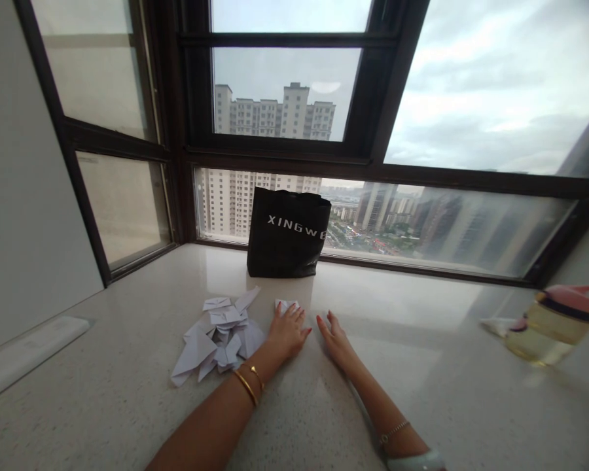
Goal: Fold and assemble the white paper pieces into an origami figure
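Observation:
My left hand [288, 332] lies palm down with its fingers spread, over a small folded white paper [286, 304]. Only the far edge of that paper shows past my fingertips; the rest is hidden under the hand. Just to the right, my right hand [334, 335] rests edge-on near the counter surface, fingers stretched out and apart, holding nothing that I can see. Left of my left hand sits a loose pile of folded white papers [226, 333], several of them overlapping, some with pointed ends.
A black bag [287, 239] with white lettering stands upright against the window behind my hands. To the right is a clear bottle [544, 333] with a pink lid, holding yellowish liquid. A white power strip [34, 353] lies at the left on the speckled counter [422, 386].

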Motion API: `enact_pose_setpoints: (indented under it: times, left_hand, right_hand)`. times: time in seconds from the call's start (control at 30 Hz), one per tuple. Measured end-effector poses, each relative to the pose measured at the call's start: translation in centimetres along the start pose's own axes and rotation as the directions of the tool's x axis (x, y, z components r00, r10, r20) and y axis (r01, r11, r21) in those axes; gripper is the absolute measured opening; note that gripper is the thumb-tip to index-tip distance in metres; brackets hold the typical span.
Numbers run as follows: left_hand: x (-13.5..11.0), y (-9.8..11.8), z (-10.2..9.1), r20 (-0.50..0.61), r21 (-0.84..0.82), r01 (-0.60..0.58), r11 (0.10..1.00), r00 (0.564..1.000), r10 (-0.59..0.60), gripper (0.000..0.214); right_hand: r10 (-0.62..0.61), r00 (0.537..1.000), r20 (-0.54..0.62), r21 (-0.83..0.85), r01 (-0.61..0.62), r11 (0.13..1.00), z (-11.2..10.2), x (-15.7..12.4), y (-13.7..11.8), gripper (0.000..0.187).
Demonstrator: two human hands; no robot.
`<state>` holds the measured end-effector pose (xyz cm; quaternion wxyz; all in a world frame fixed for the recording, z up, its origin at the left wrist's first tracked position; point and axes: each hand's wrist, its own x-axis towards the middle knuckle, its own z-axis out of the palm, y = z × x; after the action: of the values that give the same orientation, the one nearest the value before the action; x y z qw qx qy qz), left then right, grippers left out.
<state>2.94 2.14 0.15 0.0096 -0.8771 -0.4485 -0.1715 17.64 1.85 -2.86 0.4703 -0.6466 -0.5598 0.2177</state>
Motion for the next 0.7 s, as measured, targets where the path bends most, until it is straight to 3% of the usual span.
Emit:
enact_pose_setpoints:
  times: [0.13, 0.3, 0.53, 0.7]
  left_hand:
    - [-1.5, -2.7, -0.7, -0.025, 0.018, 0.084, 0.996, 0.996, -0.084, 0.047]
    - [-4.6, -6.7, -3.0, -0.101, 0.108, 0.227, 0.968, 0.971, -0.216, 0.045]
    - [-6.8, -5.0, -2.2, -0.072, 0.035, 0.176, 0.984, 0.982, -0.173, 0.05]
    - [-7.6, -6.3, -3.5, -0.046, 0.062, 0.181, 0.982, 0.983, -0.178, 0.046]
  right_hand:
    - [0.016, 1.0, 0.012, -0.03, -0.015, 0.999, -0.1, -0.2, -0.2, 0.091]
    - [-0.019, 1.0, -0.005, -0.042, 0.019, 0.999, 0.2, -0.3, -0.5, 0.076]
    - [-0.045, 0.995, 0.09, -0.228, 0.065, 0.971, 0.7, -1.3, -0.7, 0.068]
    - [-0.06, 0.977, 0.203, -0.336, 0.127, 0.933, 0.5, -2.0, -0.8, 0.068]
